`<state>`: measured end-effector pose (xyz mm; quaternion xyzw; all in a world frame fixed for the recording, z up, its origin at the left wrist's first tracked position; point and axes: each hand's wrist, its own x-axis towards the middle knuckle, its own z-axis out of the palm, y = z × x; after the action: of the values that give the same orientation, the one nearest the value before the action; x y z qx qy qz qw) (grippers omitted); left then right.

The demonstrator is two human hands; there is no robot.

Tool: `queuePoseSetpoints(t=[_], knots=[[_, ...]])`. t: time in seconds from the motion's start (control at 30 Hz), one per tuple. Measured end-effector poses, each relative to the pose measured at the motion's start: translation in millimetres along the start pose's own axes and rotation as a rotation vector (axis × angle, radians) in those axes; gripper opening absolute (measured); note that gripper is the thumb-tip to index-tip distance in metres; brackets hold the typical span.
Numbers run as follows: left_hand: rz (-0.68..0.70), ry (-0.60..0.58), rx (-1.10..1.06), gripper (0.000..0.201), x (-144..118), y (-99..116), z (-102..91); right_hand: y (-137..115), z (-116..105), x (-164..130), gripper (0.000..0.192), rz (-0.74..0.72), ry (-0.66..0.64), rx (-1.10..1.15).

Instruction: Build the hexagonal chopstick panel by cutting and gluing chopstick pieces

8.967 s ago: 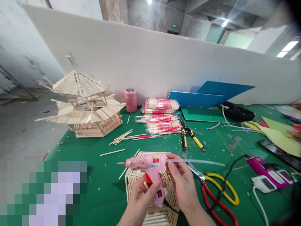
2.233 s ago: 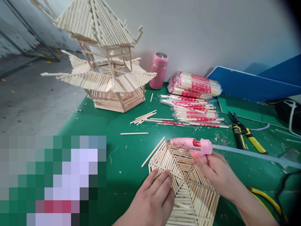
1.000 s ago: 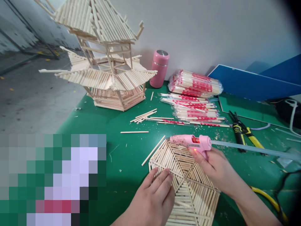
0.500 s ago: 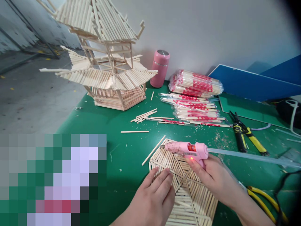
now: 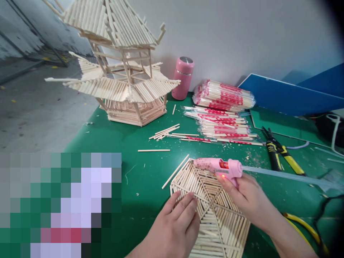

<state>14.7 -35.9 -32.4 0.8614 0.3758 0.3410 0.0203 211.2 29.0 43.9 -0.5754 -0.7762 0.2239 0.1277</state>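
My right hand (image 5: 252,199) grips a pink hot glue gun (image 5: 209,164), and a red light shows near my thumb. From the gun's rear a long translucent glue stick (image 5: 282,175) extends to the right. The nozzle is at the upper corner of a many-sided panel of wooden sticks (image 5: 233,229); whether it touches is unclear. My left hand (image 5: 177,222) lies with fingers outstretched on the panel's left side, pressing on it. One loose wooden stick (image 5: 175,172) rests on the table along the panel's upper left edge.
A pagoda model of sticks (image 5: 129,89) stands at the back left, beside a pink flask (image 5: 183,79). Wrapped chopsticks (image 5: 225,96) are piled behind the panel. Yellow-and-black pliers (image 5: 285,154) lie right on the green table (image 5: 145,172). A pixelated patch hides the lower left.
The glue gun in my right hand has moved slightly right and up, its nozzle travelling along the panel's upper edge to the corner. My left hand stays in place.
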Motion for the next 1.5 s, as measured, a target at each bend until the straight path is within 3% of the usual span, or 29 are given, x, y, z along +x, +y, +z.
queuePoseSetpoints(t=[0.2,0.53,0.73,0.83,0.97,1.07,1.5], knots=[[-0.037,0.029,-0.01,0.021,-1,2,3.8,1,1,-1,0.029,-0.008,-0.006,0.009],[0.023,-0.017,-0.001,0.024,1,-1,-1.8,-11,-1,-1,0.029,-0.023,-0.114,0.064],[0.022,-0.035,0.001,0.023,1,0,-2.8,-17,-1,0,0.029,-0.04,-0.098,0.108],[0.038,-0.08,-0.001,0.024,1,-1,-4.8,-20,0,0,0.03,-0.06,-0.156,0.124],[0.043,-0.131,-0.002,0.024,2,-2,-8.8,-23,-1,-1,0.029,-0.044,-0.101,0.103],[0.058,-0.186,-0.018,0.026,3,-2,-11.4,-26,-2,-2,0.029,-0.086,-0.165,0.12],[0.057,-0.234,-0.008,0.03,3,-3,-12.9,-34,2,-5,0.034,-0.136,-0.215,0.262]])
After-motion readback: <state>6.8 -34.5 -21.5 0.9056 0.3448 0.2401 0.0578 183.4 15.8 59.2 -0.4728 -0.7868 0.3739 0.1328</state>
